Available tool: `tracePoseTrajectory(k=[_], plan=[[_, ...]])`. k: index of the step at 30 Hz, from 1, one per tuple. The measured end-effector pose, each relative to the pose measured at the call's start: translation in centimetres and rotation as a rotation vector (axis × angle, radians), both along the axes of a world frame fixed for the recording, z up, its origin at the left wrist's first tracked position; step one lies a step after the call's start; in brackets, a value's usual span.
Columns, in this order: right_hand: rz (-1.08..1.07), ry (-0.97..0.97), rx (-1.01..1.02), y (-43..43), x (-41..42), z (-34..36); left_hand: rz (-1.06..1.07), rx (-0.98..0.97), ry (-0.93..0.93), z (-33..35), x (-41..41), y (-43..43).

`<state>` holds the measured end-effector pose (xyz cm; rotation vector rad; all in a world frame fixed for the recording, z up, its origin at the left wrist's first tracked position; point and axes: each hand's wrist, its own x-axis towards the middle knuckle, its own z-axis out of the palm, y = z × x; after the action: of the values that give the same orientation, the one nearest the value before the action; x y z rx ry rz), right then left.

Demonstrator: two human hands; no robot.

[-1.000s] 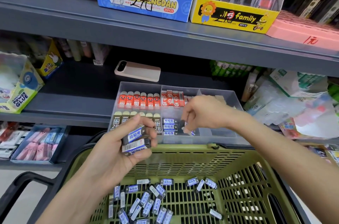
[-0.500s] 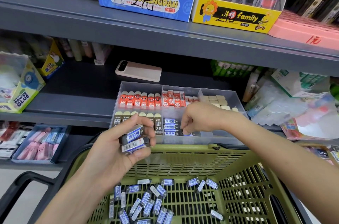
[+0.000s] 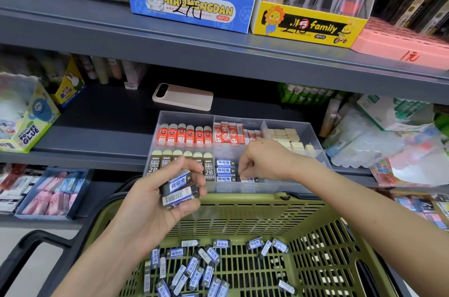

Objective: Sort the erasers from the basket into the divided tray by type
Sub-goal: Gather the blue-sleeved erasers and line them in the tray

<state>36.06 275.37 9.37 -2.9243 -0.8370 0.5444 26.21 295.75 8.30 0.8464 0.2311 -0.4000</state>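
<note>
A green basket [image 3: 243, 206] holds loose blue-labelled erasers [image 3: 194, 270] on its floor, beyond it sits the clear divided tray [image 3: 184, 118], the left hand [image 3: 150, 214] curls round a small stack [image 3: 179, 191] above the basket's far rim, and the right hand [image 3: 263, 160] pinches one eraser [image 3: 249, 179] in the tray's near middle compartment.

Six orange erasers [image 3: 181, 135], six 2B erasers [image 3: 209, 170], two blue erasers [image 3: 179, 183] held.

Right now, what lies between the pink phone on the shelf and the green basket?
In the head view, the clear divided tray fills that stretch between phone and basket; the right hand pinches a blue-label eraser inside it.
</note>
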Motion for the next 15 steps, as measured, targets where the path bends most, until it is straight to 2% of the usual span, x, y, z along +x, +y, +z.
tracePoseTrajectory(k=[7, 9, 11, 12, 15], plan=[[-0.013, -0.124, 0.058, -0.2, -1.3, 0.4, 0.005, -0.025, 0.011, 0.2, -0.3, -0.7], [-0.078, -0.152, 0.282, 0.2, -2.4, 1.3, 0.005, -0.025, 0.013, 0.2, -0.4, -0.8], [-0.091, -0.052, 0.628, 1.2, -4.1, 2.3, 0.006, -0.008, 0.005, 0.1, -0.5, -0.9], [-0.049, -0.017, 0.689, 1.9, -5.0, 2.8, 0.004, 0.013, -0.003, 0.1, -0.6, -1.1], [0.065, -0.041, 0.561, 3.3, -6.8, 2.9, -0.010, 0.092, -0.027, 0.3, -1.0, -1.5]])
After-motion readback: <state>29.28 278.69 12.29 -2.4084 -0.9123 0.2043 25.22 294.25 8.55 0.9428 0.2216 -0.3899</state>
